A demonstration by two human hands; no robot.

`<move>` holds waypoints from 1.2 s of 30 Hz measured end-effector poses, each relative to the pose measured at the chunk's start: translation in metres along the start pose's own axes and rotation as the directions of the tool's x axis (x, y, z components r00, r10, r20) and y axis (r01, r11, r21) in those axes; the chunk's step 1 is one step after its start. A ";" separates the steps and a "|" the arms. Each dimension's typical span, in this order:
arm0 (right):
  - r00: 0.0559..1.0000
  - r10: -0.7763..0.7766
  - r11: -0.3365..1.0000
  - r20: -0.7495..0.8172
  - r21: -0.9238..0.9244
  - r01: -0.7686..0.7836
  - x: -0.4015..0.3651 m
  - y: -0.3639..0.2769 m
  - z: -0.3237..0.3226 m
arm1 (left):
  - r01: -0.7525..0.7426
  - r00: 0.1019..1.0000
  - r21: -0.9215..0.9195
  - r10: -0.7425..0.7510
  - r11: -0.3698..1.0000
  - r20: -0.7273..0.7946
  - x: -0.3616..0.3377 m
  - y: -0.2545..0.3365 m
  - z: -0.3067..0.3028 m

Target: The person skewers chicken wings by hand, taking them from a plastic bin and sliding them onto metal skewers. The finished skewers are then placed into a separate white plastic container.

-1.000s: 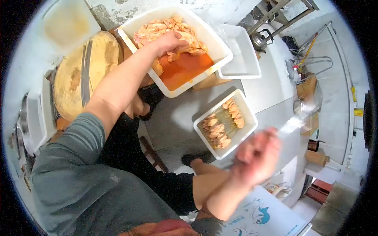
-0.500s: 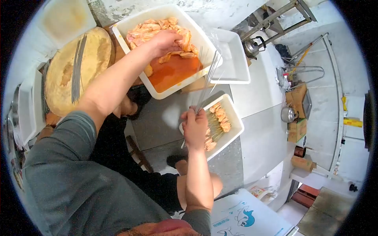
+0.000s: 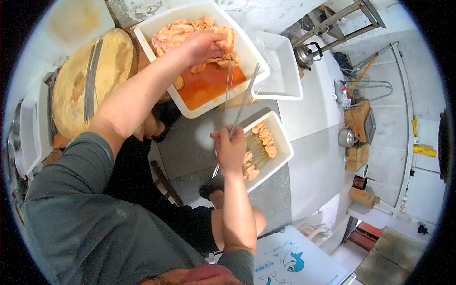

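My left hand [image 3: 205,48] grips a raw chicken wing [image 3: 229,42] above the marinade side of a deep white tub [image 3: 260,71]. More raw chicken pieces [image 3: 173,35] are heaped at the tub's far side, beside orange-red marinade [image 3: 206,88]. In my right hand [image 3: 231,148] is a bunch of thin metal skewers [image 3: 245,97], pointing up toward the tub. One of them reaches to the chicken wing, overlapping its lower end. Just right of this hand, a smaller white tray [image 3: 283,164] holds skewered chicken [image 3: 266,142] in two rows.
A round wooden chopping block [image 3: 69,90] at left carries a bundle of metal skewers [image 3: 92,78]. An unfilled-looking white tray [image 3: 280,71] stands right of the tub. Kettles [image 3: 304,54] and cardboard boxes [image 3: 357,156] are farther right. A chest with a dolphin print [image 3: 294,261] stands below.
My left hand has raised the chicken wing slightly. My right hand has shifted a little left, and one skewer has separated from the bunch, swinging left to the wing.
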State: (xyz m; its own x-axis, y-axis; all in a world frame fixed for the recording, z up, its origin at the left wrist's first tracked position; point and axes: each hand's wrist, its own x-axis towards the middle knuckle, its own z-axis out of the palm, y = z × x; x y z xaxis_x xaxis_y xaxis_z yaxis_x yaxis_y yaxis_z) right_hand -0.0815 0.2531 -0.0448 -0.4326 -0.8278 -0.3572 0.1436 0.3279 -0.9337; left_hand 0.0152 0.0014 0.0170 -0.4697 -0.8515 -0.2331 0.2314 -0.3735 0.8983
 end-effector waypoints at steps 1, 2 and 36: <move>1.000 -0.004 1.000 0.008 0.011 0.004 0.001 0.001 0.000 | 0.030 0.999 -0.049 -0.028 0.998 0.027 0.015 -0.010 -0.008; 1.000 -0.008 1.000 0.017 0.022 0.008 0.002 0.002 0.001 | 0.060 0.997 -0.097 -0.055 0.993 0.055 0.028 -0.021 -0.016; 0.999 -0.014 0.994 0.028 0.106 0.011 0.006 0.009 0.007 | 0.019 0.995 -0.136 -0.006 0.990 0.099 0.030 -0.020 -0.017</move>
State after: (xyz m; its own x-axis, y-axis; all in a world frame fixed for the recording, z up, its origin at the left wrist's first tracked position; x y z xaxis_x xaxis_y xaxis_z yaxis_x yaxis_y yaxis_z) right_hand -0.0768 0.2479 -0.0554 -0.4091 -0.8449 -0.3447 0.2326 0.2687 -0.9347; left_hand 0.0110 -0.0225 -0.0141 -0.5530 -0.8088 -0.2002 0.3363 -0.4365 0.8345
